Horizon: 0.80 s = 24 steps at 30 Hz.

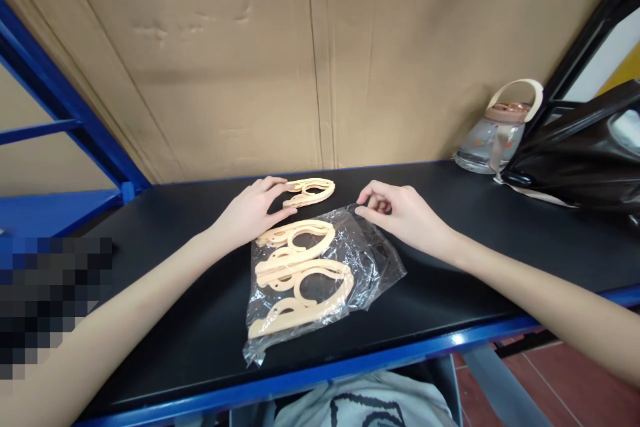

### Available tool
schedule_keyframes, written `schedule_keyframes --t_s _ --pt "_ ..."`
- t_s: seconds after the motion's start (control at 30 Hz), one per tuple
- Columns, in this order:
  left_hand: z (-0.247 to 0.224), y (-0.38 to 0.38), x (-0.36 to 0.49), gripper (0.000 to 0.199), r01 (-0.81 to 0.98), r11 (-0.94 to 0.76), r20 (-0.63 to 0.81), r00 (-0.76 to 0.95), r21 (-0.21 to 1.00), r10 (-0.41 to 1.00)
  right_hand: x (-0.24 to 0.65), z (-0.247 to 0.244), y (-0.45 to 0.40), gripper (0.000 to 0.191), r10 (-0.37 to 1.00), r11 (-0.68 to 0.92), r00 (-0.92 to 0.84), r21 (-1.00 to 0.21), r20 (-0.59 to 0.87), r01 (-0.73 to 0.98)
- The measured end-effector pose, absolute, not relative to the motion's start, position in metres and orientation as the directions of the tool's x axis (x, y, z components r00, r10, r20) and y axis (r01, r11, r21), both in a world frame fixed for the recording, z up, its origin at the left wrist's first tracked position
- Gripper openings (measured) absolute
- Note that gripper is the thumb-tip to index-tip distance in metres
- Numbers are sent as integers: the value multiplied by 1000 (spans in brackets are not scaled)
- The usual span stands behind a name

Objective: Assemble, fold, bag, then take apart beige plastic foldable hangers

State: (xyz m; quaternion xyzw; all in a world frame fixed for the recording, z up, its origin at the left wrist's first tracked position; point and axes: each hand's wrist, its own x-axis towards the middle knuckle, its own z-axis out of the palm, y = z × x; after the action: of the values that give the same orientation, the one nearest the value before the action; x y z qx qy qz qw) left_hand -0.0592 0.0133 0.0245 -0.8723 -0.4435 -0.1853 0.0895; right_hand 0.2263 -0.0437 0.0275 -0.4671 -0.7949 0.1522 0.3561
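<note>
A cream-coloured folding hanger (324, 197), folded up, lies on the black tabletop behind a clear plastic bag (361, 240). My left hand (255, 208) has its fingers and thumb around that hanger's left end. Inside the bag are more cream hangers, also folded: one folded hanger (327, 240) towards the back and another folded hanger (330, 297) nearer the front edge. At the bag's back right corner, the thumb and index finger of my right hand (395, 210) are closed on the film, with the other fingers curled in.
The black table (195, 327) has a blue front edge. Cardboard (225, 80) stands along its back. At the right are a clear water bottle (483, 143) with a carrying handle and a shiny black bag (575, 153). A blue metal frame (65, 97) rises at the left.
</note>
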Motion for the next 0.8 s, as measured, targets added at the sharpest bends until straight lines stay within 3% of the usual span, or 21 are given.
schedule_keyframes --t_s 0.13,0.23,0.47,0.67,0.8 --pt "14 23 -64 77 820 -519 377 413 243 829 224 27 -46 3 852 520 -335 -569 403 637" --pt "7 33 -71 84 811 -483 305 393 330 868 224 26 -46 3 848 526 -348 -559 400 641" --pt "1 44 -75 74 814 -480 261 411 328 874 224 22 -43 4 845 533 -369 -544 387 648" --pt "2 48 -69 83 773 -417 261 328 479 908 222 20 -43 5 843 538 -398 -541 362 646" --pt "1 51 -70 76 763 -471 322 355 443 878 221 22 -44 6 843 538 -407 -530 353 655"
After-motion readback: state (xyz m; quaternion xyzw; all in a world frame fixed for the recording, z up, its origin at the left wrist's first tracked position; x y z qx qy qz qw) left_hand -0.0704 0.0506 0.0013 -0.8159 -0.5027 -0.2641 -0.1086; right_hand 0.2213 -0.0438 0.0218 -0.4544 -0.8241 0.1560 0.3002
